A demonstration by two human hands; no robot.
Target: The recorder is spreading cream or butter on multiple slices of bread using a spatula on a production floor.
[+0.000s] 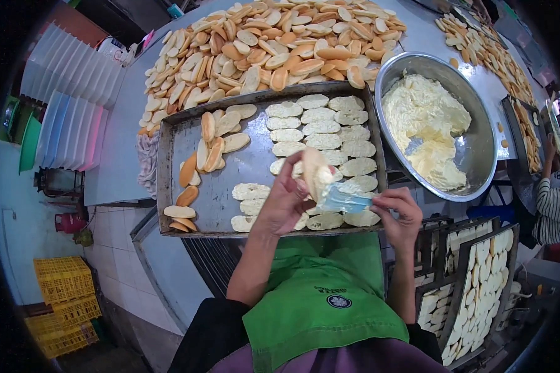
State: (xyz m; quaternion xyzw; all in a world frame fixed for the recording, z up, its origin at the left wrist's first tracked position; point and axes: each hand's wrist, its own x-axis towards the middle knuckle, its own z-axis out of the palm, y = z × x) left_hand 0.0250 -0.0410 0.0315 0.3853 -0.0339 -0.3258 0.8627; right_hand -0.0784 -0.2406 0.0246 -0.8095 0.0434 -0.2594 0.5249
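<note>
My left hand [282,204] holds an oval bread piece [313,166] above the front middle of a dark metal tray [216,198]. Between the fingers of my right hand [402,214] is a light-blue plastic scraper [345,199], its blade smeared with pale cream and against the bread. Cream-coated bread pieces [321,127] lie in rows over the tray's right part, several more near its front edge. Uncoated bread pieces [206,152] are scattered at the tray's left. Just right of the tray, a steel bowl [486,168] contains pale yellow cream [426,115].
A large heap of bread pieces [261,46] covers the table behind the tray. White plastic trays [74,68] are stacked at left, above yellow crates [62,292]. Filled trays [479,286] lean upright at lower right. Another person in a striped sleeve [549,211] stands at far right.
</note>
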